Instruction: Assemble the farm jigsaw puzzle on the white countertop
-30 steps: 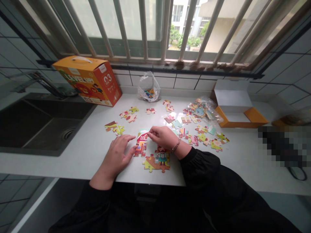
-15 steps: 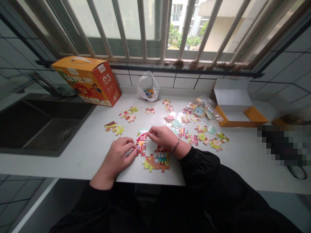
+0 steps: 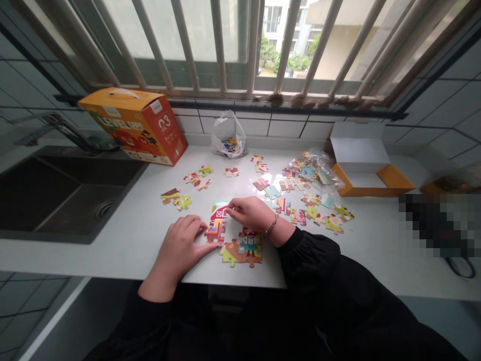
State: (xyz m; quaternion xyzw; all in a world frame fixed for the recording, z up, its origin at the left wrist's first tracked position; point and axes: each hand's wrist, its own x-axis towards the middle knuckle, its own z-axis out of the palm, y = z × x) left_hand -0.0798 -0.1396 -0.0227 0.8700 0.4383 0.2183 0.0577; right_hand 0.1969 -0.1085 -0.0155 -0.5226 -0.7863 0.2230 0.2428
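Below the right hand's fingertips lies a red barn puzzle piece (image 3: 218, 212), joined along its lower edge to a red and yellow puzzle piece (image 3: 214, 230). My left hand (image 3: 179, 246) rests beside the latter, thumb and forefinger spread apart around its lower left side. My right hand (image 3: 250, 212) is closed in a pinch at the barn piece's right edge; its fingers partly hide what is there. Closer to me, a joined section of puzzle (image 3: 240, 252) shows a figure in a teal skirt. My right wrist hides part of the pieces behind it.
Loose puzzle pieces (image 3: 298, 216) are scattered right and behind, more puzzle pieces (image 3: 176, 198) at left. A clear bag of pieces (image 3: 229, 143) stands at the back, another plastic bag (image 3: 311, 168) at right. Around them are an orange box (image 3: 139, 128), open box (image 3: 372, 188) and sink (image 3: 67, 200).
My left hand has drawn slightly back left, its thumb and forefinger opening wider and uncovering the red and yellow piece. The right hand has barely shifted.
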